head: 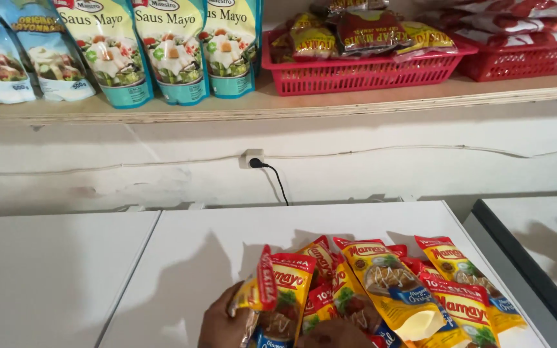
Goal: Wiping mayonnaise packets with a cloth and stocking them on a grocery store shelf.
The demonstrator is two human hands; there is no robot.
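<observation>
From the head camera, a loose fan of yellow-and-red sauce pouches (381,290) lies on the white bench (182,258), spread toward its near right part. The left hand (224,325) shows at the bottom edge, its fingers wrapped around the leftmost pouch (278,290), which stands tilted with its red top edge raised above the rest. The right hand (333,335) is only a dark patch at the frame's lower edge, lying on or among the pouches; whether it is open or closed around one cannot be told.

The risks come mostly from how the pouches lie. They overlap one another on slick film, so lifting one by its side may drag its neighbours, and the rightmost pouch (465,277) sits near the bench's right edge, beside the gap to the dark-rimmed surface (536,258); a nudge could send it over. The left hand's grip is on the pouch's flank, not its top seam, so the soft pack could sag or slip.

Above, the wooden shelf (291,106) carries teal-based sauce pouches (169,51) standing upright and red baskets (356,71) already heaped. A black cable (277,182) hangs from the wall socket (251,158) down behind the bench, where a raised arm might snag it.
</observation>
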